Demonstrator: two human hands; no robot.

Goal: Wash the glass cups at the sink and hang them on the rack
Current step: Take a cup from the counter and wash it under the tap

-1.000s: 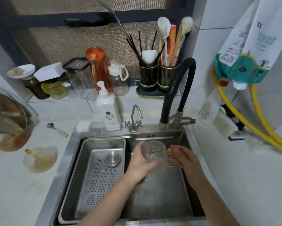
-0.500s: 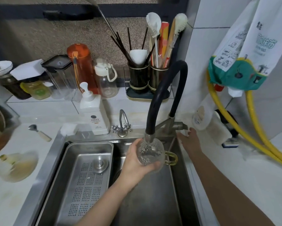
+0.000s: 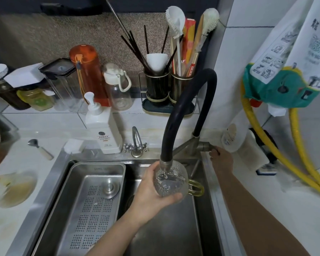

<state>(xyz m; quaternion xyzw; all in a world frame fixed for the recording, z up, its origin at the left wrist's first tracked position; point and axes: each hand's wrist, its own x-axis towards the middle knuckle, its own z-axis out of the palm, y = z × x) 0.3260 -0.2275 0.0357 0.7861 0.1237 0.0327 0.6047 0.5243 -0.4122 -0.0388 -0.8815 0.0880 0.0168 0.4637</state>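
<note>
Head view has the clear textured glass cup with a yellow handle (image 3: 171,182) held over the stainless steel sink (image 3: 192,228), its mouth directly under the metal nozzle of the black flexible hose faucet (image 3: 181,115), with water running into it. Rinsing looks to be the step in hand. The left hand (image 3: 151,191) grasps the cup from below and behind: fingers (image 3: 171,197) curl under the base, thumb against the far wall, and the handle sticks out free on the right (untouched). The right hand (image 3: 221,159) rests on the metal faucet lever (image 3: 204,145) at the sink's right rim; whether it is clenched round it I cannot tell. Next likely comes swirling and tipping the water out, then shutting the tap. No hanging rack is visible.
</note>
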